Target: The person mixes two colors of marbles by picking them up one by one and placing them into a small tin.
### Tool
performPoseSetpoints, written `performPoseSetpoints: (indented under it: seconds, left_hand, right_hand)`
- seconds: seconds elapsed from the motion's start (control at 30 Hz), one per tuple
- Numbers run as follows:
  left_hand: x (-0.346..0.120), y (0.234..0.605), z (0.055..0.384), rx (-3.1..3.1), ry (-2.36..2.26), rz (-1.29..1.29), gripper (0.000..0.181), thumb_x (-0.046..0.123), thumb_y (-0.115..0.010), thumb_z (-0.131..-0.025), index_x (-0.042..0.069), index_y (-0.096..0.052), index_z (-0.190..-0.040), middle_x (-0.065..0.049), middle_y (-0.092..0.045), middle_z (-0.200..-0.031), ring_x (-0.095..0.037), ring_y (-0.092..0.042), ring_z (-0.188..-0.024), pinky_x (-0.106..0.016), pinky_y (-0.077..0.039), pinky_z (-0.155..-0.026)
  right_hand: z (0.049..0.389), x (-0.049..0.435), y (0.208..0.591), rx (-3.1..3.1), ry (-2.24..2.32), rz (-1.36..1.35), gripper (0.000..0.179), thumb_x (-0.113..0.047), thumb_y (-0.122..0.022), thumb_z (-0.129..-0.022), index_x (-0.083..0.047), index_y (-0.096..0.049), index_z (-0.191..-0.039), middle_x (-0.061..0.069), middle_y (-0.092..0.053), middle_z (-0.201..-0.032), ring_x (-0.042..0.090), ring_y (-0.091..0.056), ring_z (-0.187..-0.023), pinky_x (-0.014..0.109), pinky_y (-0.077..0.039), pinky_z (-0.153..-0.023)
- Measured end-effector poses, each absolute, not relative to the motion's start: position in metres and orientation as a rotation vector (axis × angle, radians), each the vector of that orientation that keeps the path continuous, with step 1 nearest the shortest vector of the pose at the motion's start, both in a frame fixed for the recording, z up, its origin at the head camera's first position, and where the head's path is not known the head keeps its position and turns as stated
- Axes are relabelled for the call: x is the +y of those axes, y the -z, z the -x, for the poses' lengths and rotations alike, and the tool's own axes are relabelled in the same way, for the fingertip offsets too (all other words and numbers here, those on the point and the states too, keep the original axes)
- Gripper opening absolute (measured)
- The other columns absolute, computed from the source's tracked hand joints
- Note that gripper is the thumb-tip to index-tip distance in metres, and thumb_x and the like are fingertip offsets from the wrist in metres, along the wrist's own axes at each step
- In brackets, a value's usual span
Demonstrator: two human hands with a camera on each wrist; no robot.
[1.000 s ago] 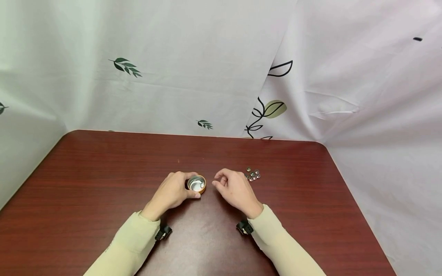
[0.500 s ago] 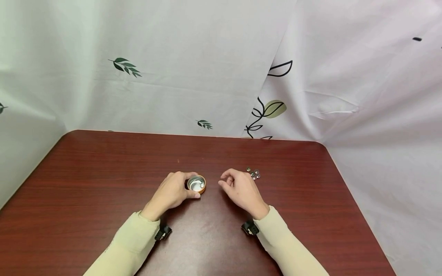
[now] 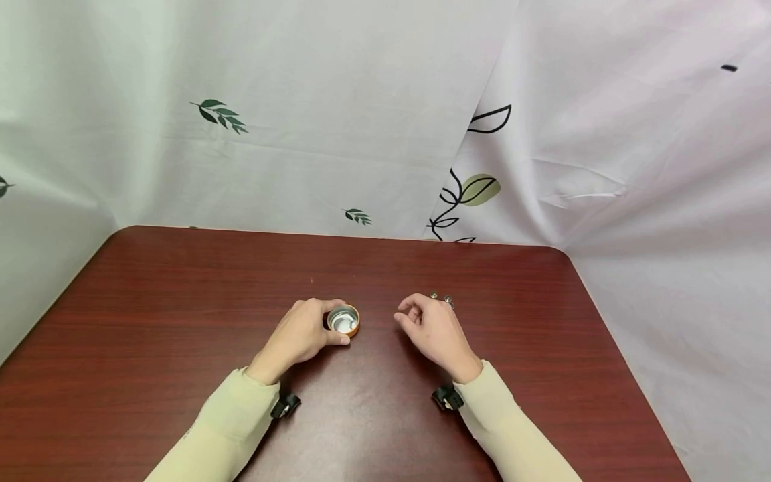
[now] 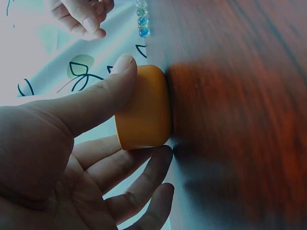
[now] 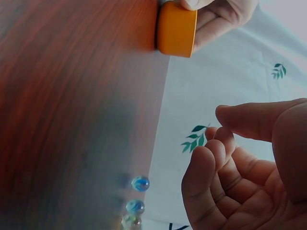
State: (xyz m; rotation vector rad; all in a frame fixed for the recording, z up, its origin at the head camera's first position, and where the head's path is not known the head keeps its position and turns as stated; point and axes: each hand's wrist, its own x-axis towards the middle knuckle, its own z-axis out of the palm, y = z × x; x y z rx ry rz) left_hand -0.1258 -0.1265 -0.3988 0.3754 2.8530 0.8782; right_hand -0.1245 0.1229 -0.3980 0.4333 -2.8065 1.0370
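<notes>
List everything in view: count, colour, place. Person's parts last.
Round open-topped container: one, orange outside, silvery inside, upright on the table
Small round glass marbles: at least four, clear with blue and greenish tints, on the table by the right hand, partly hidden
Rectangular wood-grain table: one, reddish-brown, under both hands
Leaf-printed fabric backdrop: white with green and black prints, behind and beside the table
Small wrist devices: two, black, one per wrist
Long sleeves: two, pale yellow-green, on the forearms
Left hand: one, bare, gripping the container
Right hand: one, bare, holding nothing visible
</notes>
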Motion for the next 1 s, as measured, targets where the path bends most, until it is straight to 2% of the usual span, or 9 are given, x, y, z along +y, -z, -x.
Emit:
performPoseSetpoints:
  seconds: [1.0]
  left_hand:
    - [-0.127,0.399,0.126,2.850,-0.892,-0.376,0.052,0.027,-0.090,-0.075,0.017,-0.073,-0.123,0.002,-0.074,-0.100,-0.038,-0.061,-0.104,-0.047,-0.049,-0.089]
  right_hand:
    - [0.123,0.151,0.401,-2.782,-1.134,-0.302,0.005,-0.021,-0.074,-0.092,-0.017,-0.073,-0.091,-0.009,-0.056,-0.067,0.009,-0.051,-0.059,0.026,-0.044,-0.059]
